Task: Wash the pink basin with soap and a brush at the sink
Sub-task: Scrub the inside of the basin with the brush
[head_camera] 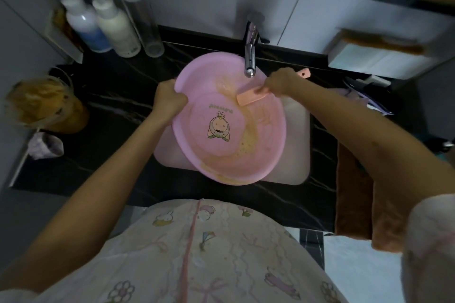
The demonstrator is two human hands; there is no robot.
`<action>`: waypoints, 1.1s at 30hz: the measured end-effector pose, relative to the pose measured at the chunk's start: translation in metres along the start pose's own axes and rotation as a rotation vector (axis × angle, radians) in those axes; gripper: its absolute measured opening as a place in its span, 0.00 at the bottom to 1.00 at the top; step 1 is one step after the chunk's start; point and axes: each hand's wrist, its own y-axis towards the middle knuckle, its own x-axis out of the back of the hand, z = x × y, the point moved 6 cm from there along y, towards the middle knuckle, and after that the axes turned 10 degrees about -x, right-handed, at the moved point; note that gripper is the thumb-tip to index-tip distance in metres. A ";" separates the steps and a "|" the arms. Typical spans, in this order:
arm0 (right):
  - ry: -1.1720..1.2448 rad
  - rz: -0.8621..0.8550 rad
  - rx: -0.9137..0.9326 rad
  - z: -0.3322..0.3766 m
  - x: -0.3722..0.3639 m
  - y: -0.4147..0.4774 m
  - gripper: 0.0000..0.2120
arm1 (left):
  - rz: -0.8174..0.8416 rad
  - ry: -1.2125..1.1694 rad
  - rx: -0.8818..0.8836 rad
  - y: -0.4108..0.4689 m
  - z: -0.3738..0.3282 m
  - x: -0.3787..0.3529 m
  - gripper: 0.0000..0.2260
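Head view, basin position: the pink basin (231, 120) is over the white sink (296, 170), tilted, its far rim under the faucet (250, 61).
Head view, left hand: the left hand (170, 98) grips the basin's left rim, fingers curled over the edge.
Head view, right hand: the right hand (279, 81) is closed round the handle of the brush (251, 98); the brush head lies against the far right inner wall.
Head view, basin interior: yellowish suds (247, 138) streak the right side and near wall; a cartoon print marks the floor.
Head view, surroundings: dark bench (118, 106) around the sink; pump bottles (98, 24) far left; brown towel (354, 192) hangs near right.
Handling, weight: judged light, thin plastic, holding little water.
Handling, stiffness: the wall probably flexes under brush pressure; counter-hold is required.
Handling, grip surface: soapy plastic is likely slippery.
Handling, hold point: take the rolled rim, opposite the brushed area.
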 end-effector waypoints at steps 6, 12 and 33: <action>0.105 -0.182 -0.063 -0.003 -0.005 -0.012 0.21 | 0.012 -0.007 -0.001 0.003 -0.001 0.001 0.14; 0.692 0.389 -0.278 0.026 -0.084 -0.038 0.21 | -0.024 0.004 0.001 0.002 0.000 0.003 0.14; 0.963 0.179 -0.429 0.057 -0.043 -0.036 0.18 | 0.045 -0.061 0.018 0.010 -0.007 0.001 0.15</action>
